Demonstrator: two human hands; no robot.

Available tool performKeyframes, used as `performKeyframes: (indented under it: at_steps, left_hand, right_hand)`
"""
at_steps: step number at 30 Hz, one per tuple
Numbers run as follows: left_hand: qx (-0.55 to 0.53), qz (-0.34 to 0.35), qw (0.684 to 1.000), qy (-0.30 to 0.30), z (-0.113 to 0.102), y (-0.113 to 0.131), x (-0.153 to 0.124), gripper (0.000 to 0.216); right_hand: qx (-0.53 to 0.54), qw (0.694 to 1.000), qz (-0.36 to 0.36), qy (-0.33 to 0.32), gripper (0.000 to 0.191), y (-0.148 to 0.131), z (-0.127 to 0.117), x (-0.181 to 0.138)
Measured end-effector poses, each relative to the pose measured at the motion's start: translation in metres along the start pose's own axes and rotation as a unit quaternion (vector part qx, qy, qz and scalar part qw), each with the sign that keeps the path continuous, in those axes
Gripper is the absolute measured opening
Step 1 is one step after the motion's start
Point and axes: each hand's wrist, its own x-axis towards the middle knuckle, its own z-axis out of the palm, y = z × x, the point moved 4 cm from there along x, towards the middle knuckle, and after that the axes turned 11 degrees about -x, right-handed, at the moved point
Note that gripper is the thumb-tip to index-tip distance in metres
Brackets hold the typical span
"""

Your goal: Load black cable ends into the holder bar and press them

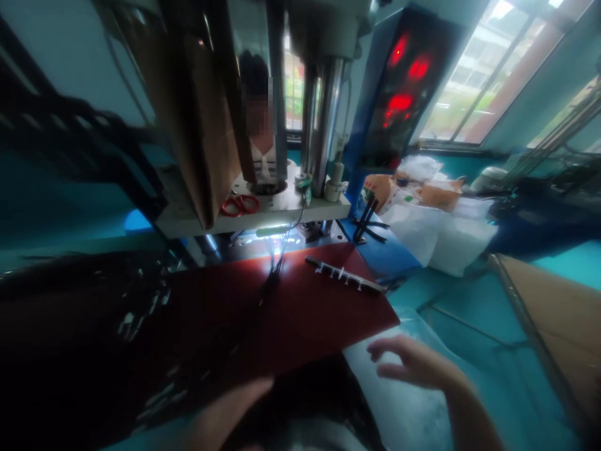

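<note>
My right hand (399, 362) is at the lower right with its thumb and fingers apart, and nothing shows between them. Below it lies a pale translucent plastic bag (399, 407). My left hand (256, 391) is blurred at the bottom, beside the dark red board (310, 326); its fingers fade into the dark, so any grip is hidden. Thin black cables (275, 272) run across the board from a lit part of the press. To their right rests a dark bar with small pale prongs (345, 274).
A press (253, 219) with steel columns stands ahead, red-handled scissors (240, 205) on its plate. Black-handled pliers (373, 225) are at its right, below a control box (399, 88) with red displays. White bags (427, 232) and a brown-topped table (554, 313) lie right. A person (263, 156) is behind.
</note>
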Motion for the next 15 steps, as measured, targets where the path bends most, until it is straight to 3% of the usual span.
performKeyframes:
  at_steps: [1,2,4,6,8,11,15]
  left_hand:
    - [0.017,0.051,0.997,-0.061,0.012,0.019,0.020,0.053]
    - [0.034,0.095,0.992,-0.078,0.022,0.038,0.043,0.057]
    - [0.077,0.166,0.981,-0.058,0.042,0.068,0.097,0.062]
    - [0.126,0.175,0.976,-0.025,0.063,0.080,0.148,0.072]
    - [0.178,0.147,0.973,-0.012,0.082,0.076,0.186,0.081]
    - [0.228,0.111,0.967,0.006,0.097,0.059,0.211,0.086]
    - [0.253,0.112,0.961,0.023,0.100,0.051,0.210,0.087]
  right_hand:
    - [0.029,0.998,-0.047,-0.001,0.023,-0.014,-0.009,0.006]
    - [0.053,0.995,-0.074,0.041,0.025,-0.023,-0.019,0.016]
    - [0.031,0.978,-0.068,0.195,0.028,-0.029,-0.036,0.044]
    - [-0.069,0.948,-0.048,0.307,0.028,-0.028,-0.042,0.074]
    - [-0.156,0.930,-0.047,0.329,0.024,-0.026,-0.038,0.102]
    - [-0.222,0.920,-0.035,0.320,0.012,-0.022,-0.032,0.127]
    - [-0.214,0.906,-0.051,0.361,0.020,-0.030,-0.038,0.131]
